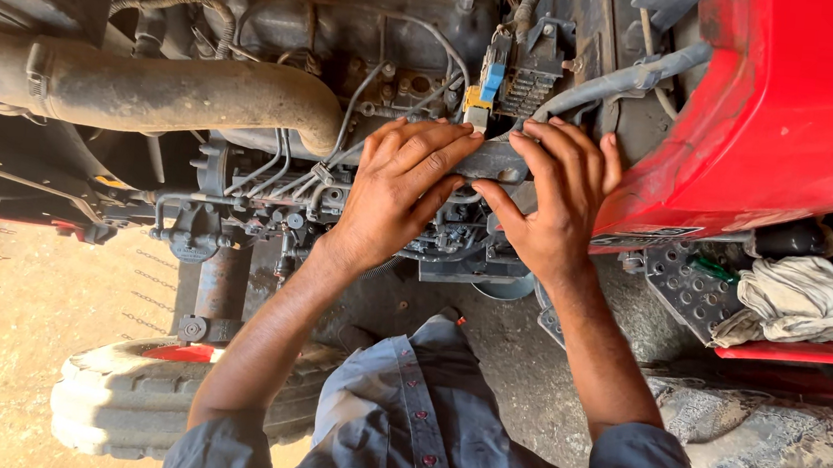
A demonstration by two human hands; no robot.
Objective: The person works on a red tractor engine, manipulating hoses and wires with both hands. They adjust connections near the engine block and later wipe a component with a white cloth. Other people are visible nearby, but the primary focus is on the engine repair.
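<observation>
**Two hands flat on a grimy engine part**

Nearest the camera, at the bottom centre of the frame, the grey-blue button-up work shirt (420, 425) fills the view, sleeves pushed up both forearms. Left of it, low in the frame, sits a dusty ribbed front tyre (111, 398) on sandy ground.

Up the arms now, to mid-frame. The left hand (395, 187) lies spread, fingers fairly wide and pressed flat, fingertips touching the dull grey metal engine piece (493, 160) at the centre. The right hand (550, 206) comes in from the other side, fingers also splayed and arched, thumb pointing toward the left hand; whether it grips anything underneath, I cannot tell. The two hands nearly meet over that piece.

To the right, a crumpled off-white rag (803, 298) rests on the perforated metal footplate (683, 287). Above it, the glossy red bodywork panel (799, 107) takes the upper right. Farther back, upper left, a thick rusty-brown pipe (178, 93) runs across, with a blue and yellow connector (488, 85) just above the hands.
</observation>
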